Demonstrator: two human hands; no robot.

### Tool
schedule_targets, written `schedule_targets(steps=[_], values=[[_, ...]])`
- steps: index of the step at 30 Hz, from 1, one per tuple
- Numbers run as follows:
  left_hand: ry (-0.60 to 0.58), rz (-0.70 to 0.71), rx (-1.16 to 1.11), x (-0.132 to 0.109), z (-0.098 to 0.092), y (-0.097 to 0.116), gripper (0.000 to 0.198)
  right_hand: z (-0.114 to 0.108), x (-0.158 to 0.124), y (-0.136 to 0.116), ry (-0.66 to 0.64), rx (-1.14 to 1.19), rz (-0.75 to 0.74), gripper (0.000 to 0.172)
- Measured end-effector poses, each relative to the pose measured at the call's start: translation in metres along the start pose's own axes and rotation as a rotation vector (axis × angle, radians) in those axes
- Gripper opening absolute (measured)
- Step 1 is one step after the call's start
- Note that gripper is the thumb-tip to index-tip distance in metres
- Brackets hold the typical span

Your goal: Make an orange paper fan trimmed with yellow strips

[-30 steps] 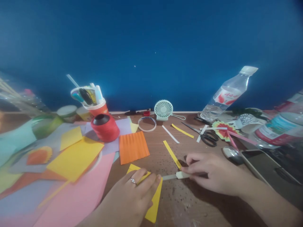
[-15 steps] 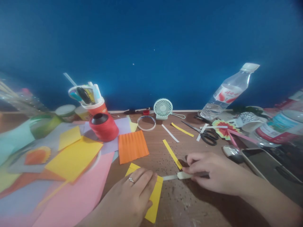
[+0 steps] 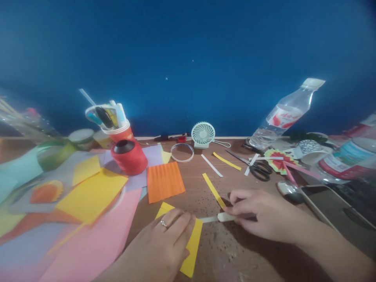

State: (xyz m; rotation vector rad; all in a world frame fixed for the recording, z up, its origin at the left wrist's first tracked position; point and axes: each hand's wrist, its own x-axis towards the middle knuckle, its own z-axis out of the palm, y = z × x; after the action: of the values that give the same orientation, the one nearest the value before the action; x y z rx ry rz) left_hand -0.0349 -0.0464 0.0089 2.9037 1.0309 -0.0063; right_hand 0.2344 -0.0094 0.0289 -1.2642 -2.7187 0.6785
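My left hand (image 3: pixel 169 239), a ring on one finger, lies flat over a folded piece of yellow paper (image 3: pixel 192 248) and presses it to the table. Its fingers are stretched out side by side. My right hand (image 3: pixel 258 213) is closed around the pale handle of a craft knife (image 3: pixel 226 216). The knife's thin grey blade points left and reaches the paper's right edge, its tip hidden by the paper and my left fingers. Just above the knife, a yellow paper strip (image 3: pixel 214 191) runs down to my right fingertips.
An orange pleated paper (image 3: pixel 166 182) and a red thread spool (image 3: pixel 129 157) are left of centre. Black scissors (image 3: pixel 260 171), loose strips and a small fan (image 3: pixel 203 134) lie farther back. At right are a phone (image 3: pixel 335 211) and a tilted bottle (image 3: pixel 282 117).
My right hand and the knife have shifted slightly left, and less of the blade shows beside the paper. My left hand stays nearly still on the yellow paper.
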Motion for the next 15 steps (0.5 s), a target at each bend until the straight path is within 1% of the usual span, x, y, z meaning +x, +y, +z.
schedule_targets(steps=[12, 15], values=[[0.030, 0.009, 0.012, 0.0007, -0.0013, 0.0015, 0.050, 0.0028, 0.0029, -0.0026, 0.034, -0.004, 0.009, 0.021], [0.023, -0.028, 0.008, -0.0013, -0.0009, 0.0020, 0.048, 0.0028, 0.0023, -0.0026, 0.024, 0.002, 0.010, 0.021]])
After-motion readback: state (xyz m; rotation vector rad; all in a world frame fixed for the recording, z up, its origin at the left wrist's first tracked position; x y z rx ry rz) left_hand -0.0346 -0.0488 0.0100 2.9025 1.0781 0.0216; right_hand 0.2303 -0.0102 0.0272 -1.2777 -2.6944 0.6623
